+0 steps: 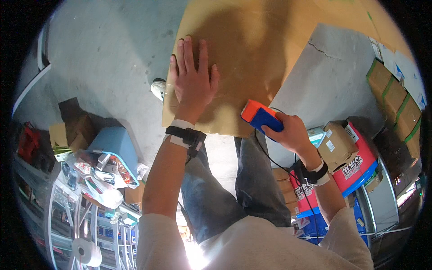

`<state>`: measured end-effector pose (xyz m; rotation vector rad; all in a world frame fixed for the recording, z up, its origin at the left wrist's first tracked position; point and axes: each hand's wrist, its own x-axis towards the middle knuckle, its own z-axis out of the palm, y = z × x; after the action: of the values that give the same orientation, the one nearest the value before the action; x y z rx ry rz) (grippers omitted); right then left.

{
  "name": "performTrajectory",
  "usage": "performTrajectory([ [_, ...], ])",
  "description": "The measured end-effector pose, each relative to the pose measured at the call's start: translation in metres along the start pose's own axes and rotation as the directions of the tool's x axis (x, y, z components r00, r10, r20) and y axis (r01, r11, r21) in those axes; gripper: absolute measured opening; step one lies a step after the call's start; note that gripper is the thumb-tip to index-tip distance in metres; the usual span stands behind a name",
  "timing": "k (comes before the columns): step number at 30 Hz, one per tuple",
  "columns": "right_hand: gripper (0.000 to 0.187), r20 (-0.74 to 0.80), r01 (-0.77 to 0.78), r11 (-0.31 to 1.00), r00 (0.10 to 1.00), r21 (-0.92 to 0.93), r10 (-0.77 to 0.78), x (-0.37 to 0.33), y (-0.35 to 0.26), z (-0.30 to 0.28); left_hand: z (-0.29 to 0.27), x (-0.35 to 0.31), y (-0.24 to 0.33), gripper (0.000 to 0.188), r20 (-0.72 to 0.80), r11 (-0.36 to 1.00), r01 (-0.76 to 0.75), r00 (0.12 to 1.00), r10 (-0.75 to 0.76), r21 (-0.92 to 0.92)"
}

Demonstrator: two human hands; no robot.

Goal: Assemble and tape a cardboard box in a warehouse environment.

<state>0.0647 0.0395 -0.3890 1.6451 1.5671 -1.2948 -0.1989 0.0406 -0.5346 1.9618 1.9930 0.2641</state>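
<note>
My left hand (192, 83) lies flat on a large brown cardboard sheet (243, 58), its fingers spread and pointing away from me. The sheet's near edge reaches my legs. Over the near right edge of the cardboard, my right hand (292, 132) is closed round an orange-and-blue block-shaped thing (262, 116). Its orange end points left and away; its exact kind I cannot make out. A thin black cable (265, 153) runs down beside it toward my right arm. Both wrists wear black straps over white bands.
At left, a blue bin (118, 144) with bagged items stands near an opened carton (76, 128) and a white roll (86, 252). Brown cartons (335, 146) and pink-and-blue packages (357, 157) lie at right; green-taped cartons (393, 96) are farther off. A white shoe (158, 89) shows beside the cardboard.
</note>
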Motion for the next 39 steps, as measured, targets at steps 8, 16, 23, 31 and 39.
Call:
performTrajectory([
  [8, 0.052, -0.053, 0.036, 0.998, 0.998, -0.050, -0.038, 0.008, 0.012, 0.019, -0.005, 0.000, 0.002, 0.068, -0.048, 1.000, -0.010, 0.999, 0.010, -0.002],
  [16, 0.055, -0.078, 0.048, 0.995, 0.995, -0.093, -0.055, 0.010, 0.020, 0.023, 0.006, -0.021, 0.053, 0.071, 0.075, 1.000, -0.007, 0.997, 0.009, -0.025],
  [23, 0.054, -0.094, 0.081, 0.994, 0.992, -0.077, -0.088, 0.009, 0.018, 0.024, 0.018, -0.026, 0.063, 0.072, 0.113, 0.999, -0.003, 0.994, -0.003, 0.053],
  [31, 0.052, -0.033, 0.114, 0.993, 0.993, -0.018, -0.114, -0.002, 0.020, 0.013, 0.019, -0.026, 0.060, 0.075, 0.128, 0.994, 0.000, 0.992, -0.015, 0.113],
  [39, 0.052, 0.019, 0.121, 0.992, 0.993, -0.021, -0.121, -0.015, 0.076, -0.002, 0.019, -0.028, 0.058, 0.075, 0.080, 0.991, 0.028, 0.996, -0.038, 0.129],
])
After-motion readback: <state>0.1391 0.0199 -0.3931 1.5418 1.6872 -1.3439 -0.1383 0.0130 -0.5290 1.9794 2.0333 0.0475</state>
